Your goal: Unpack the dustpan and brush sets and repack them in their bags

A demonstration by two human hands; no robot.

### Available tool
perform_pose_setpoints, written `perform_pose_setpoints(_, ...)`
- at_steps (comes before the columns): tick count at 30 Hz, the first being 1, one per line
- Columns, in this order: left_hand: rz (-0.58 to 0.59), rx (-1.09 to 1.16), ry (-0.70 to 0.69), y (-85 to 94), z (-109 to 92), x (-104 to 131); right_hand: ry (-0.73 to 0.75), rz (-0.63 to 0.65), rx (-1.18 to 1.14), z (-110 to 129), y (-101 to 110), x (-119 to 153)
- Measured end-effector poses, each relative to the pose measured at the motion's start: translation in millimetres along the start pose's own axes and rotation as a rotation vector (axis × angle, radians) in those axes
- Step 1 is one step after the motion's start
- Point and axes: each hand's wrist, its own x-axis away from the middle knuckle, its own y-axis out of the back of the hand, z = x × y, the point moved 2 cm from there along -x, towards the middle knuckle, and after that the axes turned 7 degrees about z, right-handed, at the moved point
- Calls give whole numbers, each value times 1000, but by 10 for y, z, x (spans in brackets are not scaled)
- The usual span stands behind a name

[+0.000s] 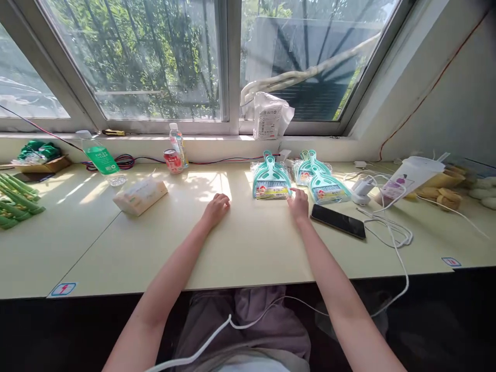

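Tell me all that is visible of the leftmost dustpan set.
The leftmost dustpan set is mint green, looks plastic, and appears clear-wrapped. Its handle has cut-outs and points to the far side; dark bristles and a yellow label show nearer. It rests on the table, the right hand at its near-right corner, apparently touching.

Whether the fingers of the right hand (298, 205) touch the nearest dustpan (270, 171) or stop just short cannot be told; print on its label (271, 192), just left of those fingers, is too small to read. Beyond them to the right, another dustpan partly hides the rear dustpan (305, 175). The left hand (216, 210) hides its palm. Far left of its fingers, the picture's edge cuts off a green bundle (17, 201).
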Motion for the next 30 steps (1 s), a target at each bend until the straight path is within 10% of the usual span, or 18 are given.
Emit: perform_pose_setpoints(30, -27, 175, 50, 21, 293, -27, -356, 260, -91, 112, 31, -14)
